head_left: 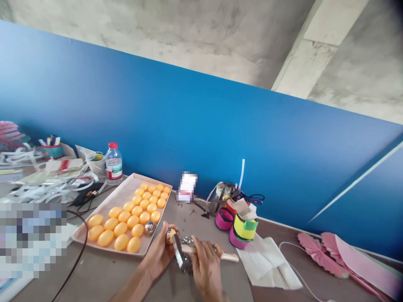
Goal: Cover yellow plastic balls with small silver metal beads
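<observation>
My left hand (pixel 163 247) is closed round an orange ball (pixel 170 235) that is partly covered with shiny metal studs. My right hand (pixel 206 260) grips the pale wooden handle of a hammer (pixel 229 256). The hammer's metal head (pixel 178 251) is right beside the ball, and I cannot tell whether they touch. Small shiny metal pieces (pixel 187 264) lie on the table between my hands, partly hidden under the handle. Left of my hands, a shallow pinkish tray (pixel 105 207) holds rows of plain orange balls (pixel 120 229). One silvery studded ball (pixel 150 227) sits near its right edge.
A water bottle (pixel 113 164) stands behind the tray. White strips and cables are heaped at far left. Purple and yellow rings (pixel 244 230) and white paper (pixel 267 264) are at right, with pink folded paper (pixel 327 253) farther out. A blue partition (pixel 189 121) borders the table.
</observation>
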A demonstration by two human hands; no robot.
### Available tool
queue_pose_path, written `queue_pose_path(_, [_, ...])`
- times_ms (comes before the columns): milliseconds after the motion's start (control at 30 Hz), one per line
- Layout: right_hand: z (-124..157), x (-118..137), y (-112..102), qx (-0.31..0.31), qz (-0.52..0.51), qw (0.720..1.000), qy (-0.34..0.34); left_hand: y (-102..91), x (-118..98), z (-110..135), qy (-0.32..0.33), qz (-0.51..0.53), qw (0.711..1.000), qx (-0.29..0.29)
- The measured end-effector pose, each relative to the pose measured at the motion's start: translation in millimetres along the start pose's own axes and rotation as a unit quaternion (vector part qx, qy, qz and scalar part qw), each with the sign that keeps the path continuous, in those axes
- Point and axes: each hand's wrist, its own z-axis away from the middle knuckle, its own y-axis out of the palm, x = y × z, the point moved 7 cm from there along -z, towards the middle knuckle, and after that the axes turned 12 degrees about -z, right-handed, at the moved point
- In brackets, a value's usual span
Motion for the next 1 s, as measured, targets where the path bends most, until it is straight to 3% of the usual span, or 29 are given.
queue_pose_path(100, [0.5, -0.2, -3.1, -0.015, 0.000, 1.000, 0.006, -2.6, 0.1, 0.3, 0.011, -0.018, 1.000, -0.016])
queue_pose_path(233, [0.4, 1.3, -0.2, 0.011, -0.009, 1.000, -0.008, -0.3, 0.1, 0.5, 0.020, -0.030, 0.999, 0.001])
queue_pose_path(367, [0.7, -2.3, -5.2, -0.020, -0.007, 1.000, 0.003, -3.9, -1.3, -0.1, 0.026, -0.029, 0.999, -0.027])
queue_pose_path(533, [0.3, 0.5, -1.3, 0.012, -0.008, 1.000, -0.014, -3.4, -1.2, -1.7, 0.048, -0.057, 0.997, -0.019])
queue_pose_path(633, [0.1, 1.2, -6.2, -0.023, -0.007, 1.000, -0.012, -8.0, -1.0, -2.5, 0.056, -0.066, 0.995, -0.049])
queue_pose_path(800, [-0.5, 3.5, -1.9, 0.011, -0.012, 1.000, -0.015, 2.5, -6.4, 2.0, 0.086, -0.076, 0.993, -0.009])
queue_pose_path(1000, [-1.2, 4.4, -7.7, -0.017, -0.017, 1.000, -0.005, 6.6, -14.7, 8.6, 0.111, -0.088, 0.990, -0.018])
